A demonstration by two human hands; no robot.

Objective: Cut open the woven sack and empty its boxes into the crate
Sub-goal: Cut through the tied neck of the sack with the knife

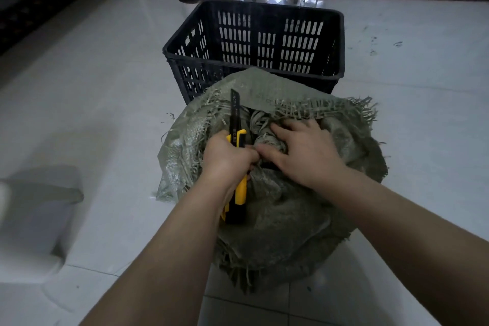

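stage: opening, early | left grip (227,160) clenched round utility knife (235,119), blade up | right grip (304,152) spread-fingered, pressing gathered neck of woven sack (285,206) beneath both grips | no boxes visible | crate (254,5) just beyond grips, apparently unfilled | remaining: finish cut, empty sack

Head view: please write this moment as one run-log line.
left hand: grips knife, blade out | right hand: presses sack | crate: no boxes visible

Frayed woven sack (285,206), plastic crate (254,42)
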